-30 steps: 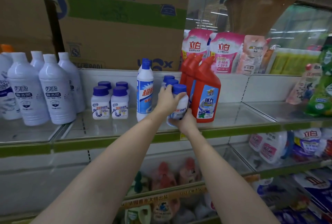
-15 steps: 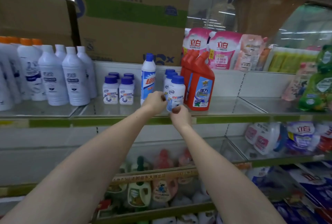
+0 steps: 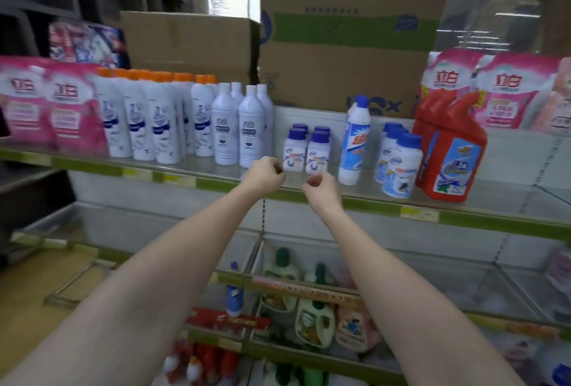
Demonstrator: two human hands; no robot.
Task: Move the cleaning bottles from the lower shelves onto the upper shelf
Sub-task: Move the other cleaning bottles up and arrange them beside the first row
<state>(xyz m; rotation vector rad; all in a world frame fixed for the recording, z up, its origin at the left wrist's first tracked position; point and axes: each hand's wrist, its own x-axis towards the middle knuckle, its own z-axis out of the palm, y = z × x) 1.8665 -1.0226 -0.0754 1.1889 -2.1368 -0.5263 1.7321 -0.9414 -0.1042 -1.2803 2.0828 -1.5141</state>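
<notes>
Hands hang in front of the upper shelf [image 3: 216,176] in the head view, and both hold nothing. The left hand [image 3: 266,176] has its fingers curled in loosely, and the right hand [image 3: 321,188] has also curled fingers, just right of it. They are near each other but apart.

On the upper shelf, just behind the hands, stand four small white bottles with blue caps [image 3: 306,149]; their labels are too small to read. To the right is a tall white bottle with a blue cap [image 3: 354,141] and a blue label with red Chinese writing, partly readable. Further right is a row of wider blue-capped bottles [image 3: 398,160], then red bottles [image 3: 449,150] with a label showing "强力". Far left there are pink pouches [image 3: 49,104] with the brand "立白", and the same pouches at far right [image 3: 494,88]. White bottles with orange caps [image 3: 148,119] and pale bottles with white caps [image 3: 241,129] stand between.

On the lower shelves [image 3: 309,291] more bottles remain, blurred.
</notes>
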